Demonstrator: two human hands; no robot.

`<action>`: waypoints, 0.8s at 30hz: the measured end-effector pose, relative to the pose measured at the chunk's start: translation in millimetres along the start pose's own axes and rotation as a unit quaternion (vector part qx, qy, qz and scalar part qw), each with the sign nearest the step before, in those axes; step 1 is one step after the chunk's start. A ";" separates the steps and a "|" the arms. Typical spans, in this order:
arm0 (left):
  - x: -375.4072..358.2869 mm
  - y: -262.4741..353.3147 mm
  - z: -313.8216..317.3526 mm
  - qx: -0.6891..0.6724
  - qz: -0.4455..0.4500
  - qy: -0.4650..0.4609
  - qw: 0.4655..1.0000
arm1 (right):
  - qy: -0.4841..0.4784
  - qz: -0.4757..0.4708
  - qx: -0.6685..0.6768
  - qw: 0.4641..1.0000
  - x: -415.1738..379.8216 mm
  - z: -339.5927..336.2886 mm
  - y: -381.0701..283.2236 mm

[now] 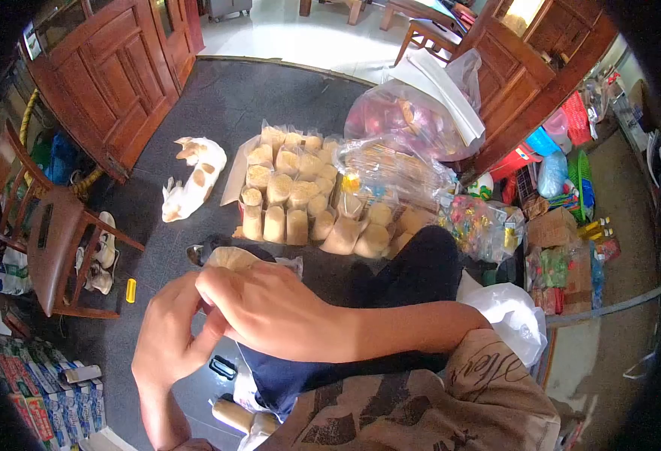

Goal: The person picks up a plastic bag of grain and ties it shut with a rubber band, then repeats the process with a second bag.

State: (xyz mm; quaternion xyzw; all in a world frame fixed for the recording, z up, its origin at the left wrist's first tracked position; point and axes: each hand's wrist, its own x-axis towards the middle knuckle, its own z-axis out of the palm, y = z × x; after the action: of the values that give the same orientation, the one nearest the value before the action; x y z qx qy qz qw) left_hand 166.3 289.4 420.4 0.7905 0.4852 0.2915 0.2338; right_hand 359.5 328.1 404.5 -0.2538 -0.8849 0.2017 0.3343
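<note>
In front of my lap, both hands meet at a clear plastic bag of beige grainy stuff (234, 258). My left hand (166, 325) is closed, thumb and fingers pinched together at the bag's near end. Across it lies my right hand (281, 310), fingers curled at the same spot; the exact grip is hidden behind the knuckles. Beyond them, several similar filled bags (289, 184) stand in rows on the floor. Another filled bag (233, 415) lies beside my leg. A small black object (223, 367) rests near my left wrist.
A white and tan cat (195, 179) lies left of the bags. A wooden chair (63, 233) stands at left, with a yellow object (130, 291) nearby. Large plastic sacks (398, 120) sit behind at right. A white plastic bag (507, 312) is by my right elbow.
</note>
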 end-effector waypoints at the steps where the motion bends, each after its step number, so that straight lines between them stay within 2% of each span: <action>1: 0.8 0.1 -0.3 0.006 0.006 -0.004 1.000 | 0.006 -0.001 0.000 1.000 -0.5 0.0 -0.4; 4: 1.6 -5.0 -3.4 0.019 0.016 -0.029 0.999 | 0.015 -0.001 0.003 1.000 -1.3 0.0 -0.4; 10: 6.1 -3.0 -7.9 -0.059 -0.007 -0.047 0.997 | 0.028 -0.008 0.032 0.999 -1.9 -1.5 3.2; 13: 3.3 -9.5 -5.1 -0.100 -0.046 -0.026 0.994 | 0.019 -0.017 0.013 1.000 -2.5 -0.2 5.7; 15: 0.0 -12.7 2.8 -0.193 -0.091 0.019 0.977 | 0.017 -0.037 -0.016 0.999 -3.7 0.4 7.2; 18: -1.7 -33.2 17.0 -0.293 -0.117 0.090 0.945 | 0.068 -0.073 -0.008 0.995 -3.5 -3.1 7.7; 19: -5.8 -35.0 18.8 -0.320 -0.125 0.120 0.932 | 0.062 -0.055 -0.016 0.996 -4.8 -4.2 8.4; 20: -10.7 -33.6 18.4 -0.308 -0.174 0.127 0.927 | 0.052 -0.039 -0.019 0.998 -6.3 -5.5 9.6; 22: -7.4 -26.4 12.6 -0.326 -0.185 0.116 0.920 | 0.033 -0.007 -0.054 0.998 -5.6 -14.7 8.2; 24: -8.7 -24.1 10.1 -0.344 -0.203 0.104 0.911 | 0.035 0.014 0.010 0.999 -3.0 -16.7 11.6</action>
State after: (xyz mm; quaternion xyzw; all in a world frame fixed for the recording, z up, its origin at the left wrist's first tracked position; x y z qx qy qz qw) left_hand 154.9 290.8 395.4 0.5110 0.5263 0.4673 0.4934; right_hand 376.7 338.7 408.5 -0.2699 -0.8668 0.2064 0.3650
